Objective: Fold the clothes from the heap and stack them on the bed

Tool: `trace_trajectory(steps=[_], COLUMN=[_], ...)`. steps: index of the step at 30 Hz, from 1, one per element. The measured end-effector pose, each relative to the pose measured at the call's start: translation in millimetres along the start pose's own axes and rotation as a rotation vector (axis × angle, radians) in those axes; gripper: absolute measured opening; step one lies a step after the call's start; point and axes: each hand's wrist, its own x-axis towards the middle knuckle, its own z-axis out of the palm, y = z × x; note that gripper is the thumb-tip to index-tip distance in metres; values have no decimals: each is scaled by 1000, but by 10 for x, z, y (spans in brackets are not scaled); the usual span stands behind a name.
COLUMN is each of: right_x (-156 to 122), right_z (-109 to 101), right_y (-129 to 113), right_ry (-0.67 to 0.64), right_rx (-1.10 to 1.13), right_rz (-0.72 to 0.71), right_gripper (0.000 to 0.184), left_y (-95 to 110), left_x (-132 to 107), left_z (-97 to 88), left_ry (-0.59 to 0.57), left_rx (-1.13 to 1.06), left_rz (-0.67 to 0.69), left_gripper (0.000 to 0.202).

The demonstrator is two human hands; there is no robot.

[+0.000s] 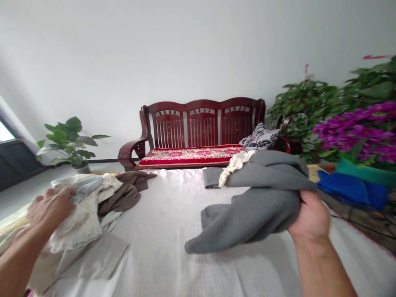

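Observation:
A dark grey garment [253, 214] with a cream ruffled trim [235, 165] hangs in loose folds from my right hand [311, 216]. That hand is closed around its right end and holds it above the white cloth; some of the fingers are hidden by the fabric. On the left, my left hand [51, 208] is closed on a pale bluish-white garment [86, 185] at the top of a heap of clothes. A white lace-edged piece [78, 229], a brown garment [123, 196] and a light grey folded one [100, 255] lie in the same heap.
A white cloth [154, 231] covers the surface before me. Behind it stands a dark red wooden bench [202, 123] with a patterned cushion [260, 137]. Blue fabric [352, 190] and purple flowers [361, 132] are at right, a potted plant [72, 142] at left.

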Motion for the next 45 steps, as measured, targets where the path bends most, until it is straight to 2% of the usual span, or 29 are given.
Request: trace_trajectory(steps=[1,3,4,5,6,8,9,10,11,13,14,15,18,21,24,27,31,34,37,39,40,42,43,45], right_x=[-30,-163,-260,-370,-482,-670,-727,-753,-748,-667,-610,-556,-478,-535,-631,-657,-380,49,405,482,469,370,302,169], right_z=[118,350,456,548,622,701,698,664,601,409,298,189,-45,-91,-37,16,25,-45,-209,-369,-458,-638,-722,-860], right_y=[-125,-318,-383,-425,-445,-412,-358,-276,-171,97,245,388,722,868,890,782,378,130,201,391,498,682,746,810], right_ry=[-19,-125,-222,-358,-552,-1029,-1210,-1301,-1294,-1061,-969,-940,-1047,-1200,-1191,-1031,-711,-614,-475,-380,-373,-471,-541,-633], right_rx=[6,-44,-104,-173,-242,-351,-384,-409,-433,-492,-540,-585,-584,-451,-341,-274,-328,-452,-653,-748,-770,-783,-774,-744], right_rz=[-91,-207,-229,-228,-209,-132,-85,-34,16,122,166,193,364,510,550,564,485,431,384,396,418,497,511,510], right_gripper=[35,36,38,42,48,64,68,65,57,41,42,45,53,55,35,33,36,40,47,46,44,41,42,45], left_y=[118,446,628,803,963,1207,1286,1338,1364,1360,1339,1312,1230,1187,1170,1148,1184,1399,1736,1913,1962,1969,1933,1813], left_x=[-54,-193,-271,-352,-433,-593,-672,-749,-826,-966,-1025,-1074,-1153,-1170,-1178,-1154,-934,-647,-445,-445,-490,-649,-750,-963], left_z=[-56,-147,-161,-147,-103,50,139,220,285,345,343,327,272,322,465,544,390,251,278,361,399,431,421,354], left_ry=[57,224,260,246,178,-65,-216,-365,-497,-690,-758,-804,-869,-845,-776,-680,-468,-301,-226,-216,-213,-281,-374,-655], left_rx=[-1,-45,-111,-196,-295,-542,-670,-785,-873,-937,-921,-887,-771,-664,-573,-591,-670,-610,-613,-653,-674,-711,-733,-775], left_rz=[-14,39,81,119,140,71,-7,-102,-191,-264,-230,-156,161,379,422,394,195,59,94,151,174,215,245,367], left_gripper=[52,41,38,36,36,43,51,60,68,74,71,68,64,66,36,34,41,38,45,52,50,40,37,35])
